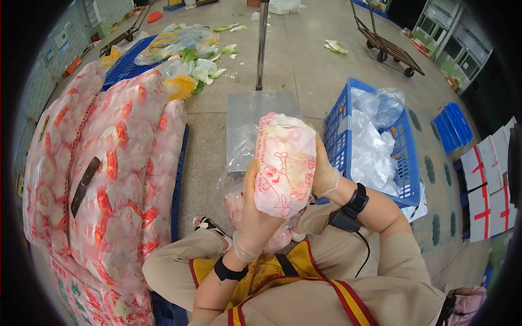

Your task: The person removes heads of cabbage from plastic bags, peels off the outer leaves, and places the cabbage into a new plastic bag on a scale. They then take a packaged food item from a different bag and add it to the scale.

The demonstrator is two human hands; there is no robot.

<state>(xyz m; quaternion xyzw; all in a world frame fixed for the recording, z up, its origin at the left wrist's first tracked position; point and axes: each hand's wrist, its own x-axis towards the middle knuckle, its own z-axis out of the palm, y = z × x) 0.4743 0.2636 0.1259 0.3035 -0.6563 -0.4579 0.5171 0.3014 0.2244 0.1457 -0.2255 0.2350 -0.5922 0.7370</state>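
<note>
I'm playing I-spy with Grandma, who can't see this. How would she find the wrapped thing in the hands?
Find the big blue basket. Just left of it in the picture, the left hand and right hand hold a pale, rounded bundle. Unlike the long, bulging sacks farther left, it is single, held up, with a clear red cartoon figure.

Wrapped bundle (pixel 285 163) between sacks (pixel 122 179) and crate (pixel 335 136)
The sacks lie on a pallet (pixel 167 312) at left; the crate at right holds plastic bags (pixel 372 149); a platform (pixel 243 108) lies beyond the bundle.
</note>
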